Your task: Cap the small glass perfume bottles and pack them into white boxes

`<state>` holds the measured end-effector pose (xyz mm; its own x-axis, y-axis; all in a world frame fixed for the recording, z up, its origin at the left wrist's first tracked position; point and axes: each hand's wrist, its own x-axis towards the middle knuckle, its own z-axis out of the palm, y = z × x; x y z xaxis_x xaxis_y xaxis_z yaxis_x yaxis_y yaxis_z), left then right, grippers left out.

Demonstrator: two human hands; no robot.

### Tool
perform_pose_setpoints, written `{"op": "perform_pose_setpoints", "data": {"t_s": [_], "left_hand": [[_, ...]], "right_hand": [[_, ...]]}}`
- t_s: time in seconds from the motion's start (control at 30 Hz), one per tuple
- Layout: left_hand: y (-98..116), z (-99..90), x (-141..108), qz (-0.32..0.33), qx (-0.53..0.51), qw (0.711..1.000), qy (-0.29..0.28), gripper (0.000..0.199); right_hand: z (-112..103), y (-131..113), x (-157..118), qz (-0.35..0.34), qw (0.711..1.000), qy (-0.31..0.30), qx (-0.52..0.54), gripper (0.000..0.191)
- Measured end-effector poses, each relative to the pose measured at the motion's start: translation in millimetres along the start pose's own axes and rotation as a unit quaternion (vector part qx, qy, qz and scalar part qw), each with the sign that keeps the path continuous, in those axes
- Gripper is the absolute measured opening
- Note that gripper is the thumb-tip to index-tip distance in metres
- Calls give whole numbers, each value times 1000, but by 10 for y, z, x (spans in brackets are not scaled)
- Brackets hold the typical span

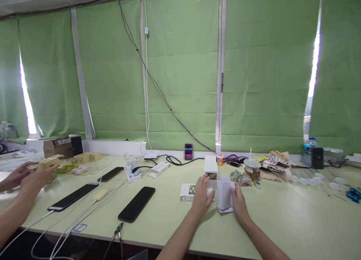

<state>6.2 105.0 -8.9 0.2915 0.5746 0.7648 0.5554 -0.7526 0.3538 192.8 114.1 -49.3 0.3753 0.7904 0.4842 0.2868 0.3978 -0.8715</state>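
My right hand (239, 202) grips a small white paper box (225, 194) by its right side. The box stands upright over the table, with flaps sticking out at its top and bottom. To its left is my left hand (201, 196), fingers apart and apparently holding nothing. A flat white box with a green picture (187, 191) lies beside and partly behind that hand. Just beyond my left fingertips stands a row of white boxes (211, 165), the nearest one showing a dark picture. Whether the fingertips touch that row I cannot tell.
Left of me lie a black phone (137, 204), another phone on a cable (73, 196) and a power strip (132, 174). A co-worker's hands (39, 175) hold a small box at far left. A lidded cup with a straw (252, 166) and glass jars (241, 178) stand at right.
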Motion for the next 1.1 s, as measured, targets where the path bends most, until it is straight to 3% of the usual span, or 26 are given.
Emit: {"op": "perform_pose_setpoints", "data": {"t_s": [0.1, 0.2, 0.3, 0.4, 0.5, 0.73, 0.93, 1.1], "left_hand": [[-128, -102, 63, -14, 93, 995, 19, 34], [-185, -178, 74, -14, 150, 987, -53, 40], [-187, -144, 21, -54, 191, 972, -128, 61], [-174, -36, -59, -64, 228, 957, -170, 81], [-151, 37, -97, -45, 245, 953, -174, 84], [-102, 2, 9, -22, 206, 972, -109, 112], [-125, -37, 23, -74, 31, 997, -1, 109], [-129, -54, 18, -114, -137, 981, 80, 94]], "right_hand": [[-56, 21, 69, 7, 997, 63, -33, 45], [-106, -19, 119, -10, 990, 126, -57, 49], [-104, -74, 103, -91, 978, 167, -89, 45], [-41, -96, 42, -205, 958, 159, -125, 34], [30, -87, -3, -248, 950, 127, -138, 29], [13, -77, 39, -231, 956, 120, -137, 26], [3, 5, 95, -185, 967, 103, -144, 25], [4, 19, 92, -150, 977, 74, -134, 26]]}}
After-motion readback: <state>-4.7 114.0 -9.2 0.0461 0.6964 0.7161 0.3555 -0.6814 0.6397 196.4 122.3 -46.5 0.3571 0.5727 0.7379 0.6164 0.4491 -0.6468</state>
